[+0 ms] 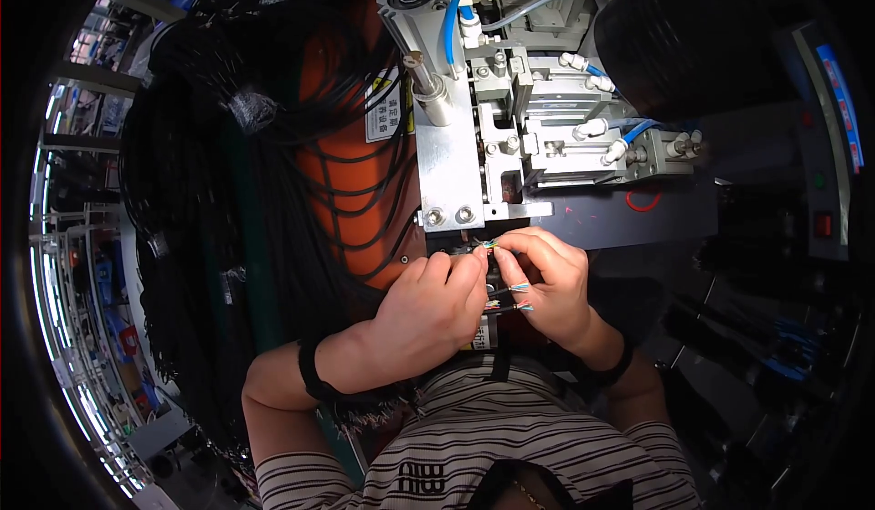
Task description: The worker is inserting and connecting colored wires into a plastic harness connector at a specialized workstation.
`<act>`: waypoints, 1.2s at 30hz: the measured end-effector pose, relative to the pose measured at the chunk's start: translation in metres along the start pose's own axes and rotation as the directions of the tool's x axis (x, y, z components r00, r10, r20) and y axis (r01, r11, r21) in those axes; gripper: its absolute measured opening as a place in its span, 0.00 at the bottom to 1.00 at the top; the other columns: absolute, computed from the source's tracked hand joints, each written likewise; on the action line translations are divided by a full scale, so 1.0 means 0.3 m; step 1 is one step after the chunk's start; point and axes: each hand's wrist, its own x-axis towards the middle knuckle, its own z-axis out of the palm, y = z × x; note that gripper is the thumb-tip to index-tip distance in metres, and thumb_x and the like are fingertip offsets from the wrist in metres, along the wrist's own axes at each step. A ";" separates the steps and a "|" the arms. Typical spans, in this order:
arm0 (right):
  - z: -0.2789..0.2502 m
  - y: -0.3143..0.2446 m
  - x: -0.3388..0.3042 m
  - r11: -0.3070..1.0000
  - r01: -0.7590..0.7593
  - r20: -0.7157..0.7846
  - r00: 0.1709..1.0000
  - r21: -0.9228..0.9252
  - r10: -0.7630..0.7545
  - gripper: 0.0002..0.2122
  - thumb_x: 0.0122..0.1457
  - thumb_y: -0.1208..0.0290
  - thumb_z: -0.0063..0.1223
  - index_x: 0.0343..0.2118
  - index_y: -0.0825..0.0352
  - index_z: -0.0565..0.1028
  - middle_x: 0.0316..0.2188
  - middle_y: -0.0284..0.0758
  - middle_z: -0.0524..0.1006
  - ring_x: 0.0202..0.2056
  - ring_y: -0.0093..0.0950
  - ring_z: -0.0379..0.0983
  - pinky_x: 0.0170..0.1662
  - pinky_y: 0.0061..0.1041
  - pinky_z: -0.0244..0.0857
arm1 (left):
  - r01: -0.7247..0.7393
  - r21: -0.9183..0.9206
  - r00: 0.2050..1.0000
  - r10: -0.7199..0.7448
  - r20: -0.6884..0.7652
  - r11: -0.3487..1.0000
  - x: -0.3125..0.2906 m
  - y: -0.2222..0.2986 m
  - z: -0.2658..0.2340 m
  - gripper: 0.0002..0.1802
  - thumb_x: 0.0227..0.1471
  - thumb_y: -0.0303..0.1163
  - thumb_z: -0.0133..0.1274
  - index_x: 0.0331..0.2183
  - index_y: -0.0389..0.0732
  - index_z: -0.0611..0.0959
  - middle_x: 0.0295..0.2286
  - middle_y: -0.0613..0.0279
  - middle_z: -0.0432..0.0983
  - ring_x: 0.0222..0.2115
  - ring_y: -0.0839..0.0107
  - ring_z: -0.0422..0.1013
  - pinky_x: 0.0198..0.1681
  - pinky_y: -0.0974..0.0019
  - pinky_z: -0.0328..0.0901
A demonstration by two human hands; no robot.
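My left hand (424,308) and my right hand (554,293) meet just in front of the metal machine. Between their fingertips is a small fan of thin coloured wires (489,245), with yellow-green and white strands showing. The thumb and forefinger of each hand are pinched together at these wires; exactly which strands each one grips is too small to tell. Two more black cable ends (519,308) with bare coloured wires stick out below, between my palms. Their cables run back behind my left hand.
A metal press block (447,177) with pneumatic cylinders (570,156) and blue hoses stands directly ahead. Thick bundles of black cables (264,168) hang at the left over an orange surface (351,182). A red loop (643,202) lies on the dark plate at right; a control panel (825,145) stands beyond.
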 end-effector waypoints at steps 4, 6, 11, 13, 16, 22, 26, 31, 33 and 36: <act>0.012 0.001 0.002 0.986 0.146 -0.059 0.987 -0.083 -0.151 0.06 0.51 0.84 0.59 0.32 0.72 0.76 0.27 0.40 0.77 0.21 0.28 0.73 0.22 0.21 0.66 | 0.016 -0.042 1.000 -0.016 -0.010 0.999 0.004 -0.001 0.004 0.27 0.41 0.27 0.51 0.46 0.26 0.76 0.26 0.62 0.65 0.25 0.69 0.64 0.25 0.68 0.59; 0.015 0.001 0.005 0.968 0.209 -0.087 0.971 -0.141 -0.222 0.06 0.50 0.84 0.59 0.32 0.72 0.76 0.27 0.40 0.77 0.20 0.28 0.73 0.22 0.21 0.66 | 0.018 -0.054 1.000 -0.019 -0.020 0.998 0.005 -0.002 0.004 0.27 0.41 0.27 0.51 0.46 0.26 0.76 0.26 0.62 0.65 0.25 0.69 0.64 0.25 0.67 0.60; 0.010 0.027 0.008 0.967 0.208 -0.042 0.975 -0.144 -0.216 0.07 0.49 0.84 0.59 0.32 0.72 0.76 0.27 0.40 0.77 0.21 0.29 0.74 0.22 0.23 0.66 | 0.034 -0.108 0.999 -0.037 -0.024 0.994 0.002 -0.006 0.004 0.27 0.42 0.27 0.51 0.46 0.27 0.76 0.26 0.61 0.65 0.25 0.68 0.64 0.26 0.67 0.60; 0.004 0.004 0.011 0.974 0.173 -0.046 0.982 -0.144 -0.181 0.07 0.50 0.83 0.59 0.32 0.71 0.76 0.27 0.40 0.77 0.21 0.31 0.74 0.23 0.25 0.67 | 0.031 -0.116 0.999 -0.035 -0.030 0.993 0.000 -0.010 0.004 0.26 0.42 0.27 0.51 0.46 0.27 0.76 0.26 0.61 0.65 0.25 0.68 0.64 0.26 0.67 0.60; -0.004 -0.017 0.018 0.984 0.101 -0.054 0.993 -0.146 -0.110 0.06 0.50 0.81 0.60 0.32 0.70 0.76 0.28 0.39 0.77 0.22 0.36 0.75 0.24 0.29 0.68 | 0.026 -0.133 0.999 -0.031 -0.041 0.991 -0.002 -0.013 0.007 0.26 0.42 0.27 0.51 0.46 0.27 0.76 0.26 0.61 0.65 0.25 0.68 0.64 0.26 0.67 0.60; -0.028 -0.016 0.039 0.949 0.155 0.092 0.987 -0.274 -0.135 0.05 0.51 0.82 0.58 0.31 0.71 0.76 0.23 0.38 0.76 0.19 0.26 0.74 0.21 0.22 0.65 | 0.034 -0.111 0.999 -0.036 -0.022 0.993 0.005 -0.016 0.004 0.25 0.43 0.27 0.50 0.46 0.29 0.76 0.27 0.61 0.65 0.26 0.67 0.64 0.28 0.66 0.60; -0.023 -0.023 0.042 0.989 0.006 0.099 0.995 -0.147 0.009 0.03 0.53 0.81 0.58 0.31 0.72 0.76 0.21 0.36 0.76 0.18 0.21 0.72 0.21 0.20 0.64 | 0.050 -0.106 0.999 -0.048 0.021 0.993 0.011 -0.021 -0.007 0.25 0.42 0.28 0.51 0.46 0.31 0.77 0.29 0.60 0.67 0.27 0.66 0.65 0.30 0.65 0.61; -0.009 0.017 0.031 0.982 -0.171 0.096 0.982 0.077 0.164 0.03 0.54 0.81 0.58 0.31 0.73 0.76 0.21 0.32 0.75 0.18 0.15 0.70 0.20 0.16 0.61 | 0.133 -0.231 0.991 -0.131 0.025 0.964 -0.031 -0.065 -0.020 0.25 0.41 0.28 0.52 0.45 0.34 0.77 0.33 0.58 0.70 0.31 0.64 0.66 0.33 0.64 0.62; -0.018 0.012 0.034 0.987 -0.154 0.088 0.985 0.038 0.150 0.03 0.54 0.81 0.58 0.31 0.73 0.76 0.21 0.31 0.75 0.18 0.14 0.69 0.20 0.15 0.60 | 0.129 -0.188 0.990 -0.136 -0.028 0.974 -0.058 -0.084 -0.011 0.24 0.40 0.27 0.52 0.45 0.34 0.78 0.33 0.58 0.70 0.32 0.64 0.67 0.34 0.64 0.62; -0.025 -0.016 0.029 0.991 -0.127 0.082 0.988 -0.034 0.129 0.02 0.53 0.82 0.58 0.30 0.73 0.77 0.22 0.30 0.75 0.18 0.13 0.68 0.20 0.13 0.59 | 0.136 -0.101 0.981 -0.148 -0.123 0.986 -0.082 -0.097 -0.002 0.24 0.39 0.26 0.53 0.44 0.34 0.78 0.35 0.58 0.71 0.33 0.63 0.68 0.35 0.63 0.63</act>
